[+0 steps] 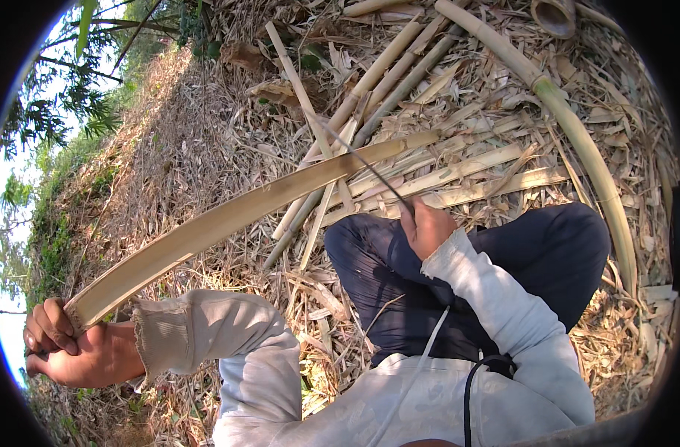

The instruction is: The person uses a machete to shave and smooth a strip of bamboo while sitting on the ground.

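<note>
A long split length of bamboo [228, 220], its pale hollow side showing, slants from the lower left up to the middle of the view. Its near end is gripped by my left hand [83, 350], fingers curled over the edge. In front of my lap, my right hand [429, 229] is closed round a long thin dark knife [377, 173], which I see nearly edge-on. The blade points up and left and crosses in front of the bamboo's far part; whether they touch I cannot tell. Its handle is hidden in my fist.
Several split bamboo strips [459, 170] lie beyond my crossed legs [399, 253]. Bamboo poles [388, 59] are heaped farther back, and a long curved-looking pole [571, 119] runs down the right side. Dry leaves [176, 149] cover the ground. Green foliage [64, 104] stands at the left.
</note>
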{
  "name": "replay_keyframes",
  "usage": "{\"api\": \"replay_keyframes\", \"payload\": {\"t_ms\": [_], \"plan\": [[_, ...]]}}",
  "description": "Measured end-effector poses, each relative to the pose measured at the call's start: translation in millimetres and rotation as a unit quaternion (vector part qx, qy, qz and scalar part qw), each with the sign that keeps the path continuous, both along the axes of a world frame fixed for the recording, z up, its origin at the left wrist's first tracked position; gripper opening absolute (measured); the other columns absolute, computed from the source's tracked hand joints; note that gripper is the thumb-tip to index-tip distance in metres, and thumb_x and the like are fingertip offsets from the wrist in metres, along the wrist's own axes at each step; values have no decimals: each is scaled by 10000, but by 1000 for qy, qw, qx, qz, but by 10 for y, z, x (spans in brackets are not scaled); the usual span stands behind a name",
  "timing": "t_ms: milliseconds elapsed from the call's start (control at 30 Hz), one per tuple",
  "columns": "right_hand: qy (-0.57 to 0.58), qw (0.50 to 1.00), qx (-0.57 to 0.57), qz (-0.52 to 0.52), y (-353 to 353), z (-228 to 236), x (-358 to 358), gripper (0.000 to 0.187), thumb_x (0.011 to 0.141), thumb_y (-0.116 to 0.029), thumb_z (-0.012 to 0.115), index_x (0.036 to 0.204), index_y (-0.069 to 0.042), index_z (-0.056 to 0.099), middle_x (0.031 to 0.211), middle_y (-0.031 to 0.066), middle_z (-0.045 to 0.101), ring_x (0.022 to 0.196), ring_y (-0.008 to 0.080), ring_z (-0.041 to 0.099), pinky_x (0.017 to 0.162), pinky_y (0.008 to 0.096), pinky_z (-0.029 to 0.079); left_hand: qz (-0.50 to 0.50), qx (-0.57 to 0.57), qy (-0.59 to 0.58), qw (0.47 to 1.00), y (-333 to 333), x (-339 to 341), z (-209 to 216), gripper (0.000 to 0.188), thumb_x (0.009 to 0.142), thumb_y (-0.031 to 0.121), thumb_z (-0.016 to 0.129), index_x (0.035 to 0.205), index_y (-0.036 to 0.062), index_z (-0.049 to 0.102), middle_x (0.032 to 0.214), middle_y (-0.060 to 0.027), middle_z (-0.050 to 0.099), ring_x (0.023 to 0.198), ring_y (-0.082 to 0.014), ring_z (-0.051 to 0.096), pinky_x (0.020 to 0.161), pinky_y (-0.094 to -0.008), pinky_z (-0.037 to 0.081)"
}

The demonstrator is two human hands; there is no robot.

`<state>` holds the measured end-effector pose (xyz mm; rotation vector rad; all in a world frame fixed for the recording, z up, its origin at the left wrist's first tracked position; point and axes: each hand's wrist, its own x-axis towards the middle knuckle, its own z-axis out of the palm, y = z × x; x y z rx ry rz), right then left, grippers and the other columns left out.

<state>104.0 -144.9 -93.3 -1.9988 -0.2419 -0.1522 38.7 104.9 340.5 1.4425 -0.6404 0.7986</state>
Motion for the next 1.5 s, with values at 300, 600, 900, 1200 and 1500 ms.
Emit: {"api": "replay_keyframes", "payload": {"t_ms": [300,600,900,1200,1500], "plan": [[13,1000,-21,15,-11,39,61,340,971,-319,525,914,10,589,617,211,607,629,420,618,592,511,485,87,4,-29,996,65,60,-37,560,1020,558,278,737,90,398,542,10,261,401,-96,193,398,-252,208],[3,999,-20,44,181,261,84,259,967,-243,519,932,9,569,590,215,591,588,413,612,556,498,489,180,-33,-18,983,292,575,85,548,1039,517,231,654,132,292,519,-9,225,414,-125,202,384,-278,221],[71,994,-81,-28,-26,-390,341,236,941,-262,566,956,-29,597,653,188,635,612,388,643,579,500,509,283,-47,-53,956,-333,567,-8,557,1036,517,268,656,113,316,524,-1,223,408,-128,202,403,-273,247],[139,986,-65,-65,-91,-721,525,339,959,-334,516,928,1,559,681,231,639,669,448,635,656,533,513,263,-16,-64,963,-541,732,25,484,1044,456,301,728,95,362,536,-23,279,386,-123,195,405,-260,212],[146,987,-33,-65,-65,-632,452,352,972,-343,487,967,0,569,658,240,621,679,448,632,652,540,499,263,3,-65,963,-460,598,82,486,1056,423,258,698,99,312,547,-13,237,407,-125,218,398,-276,234]]}}
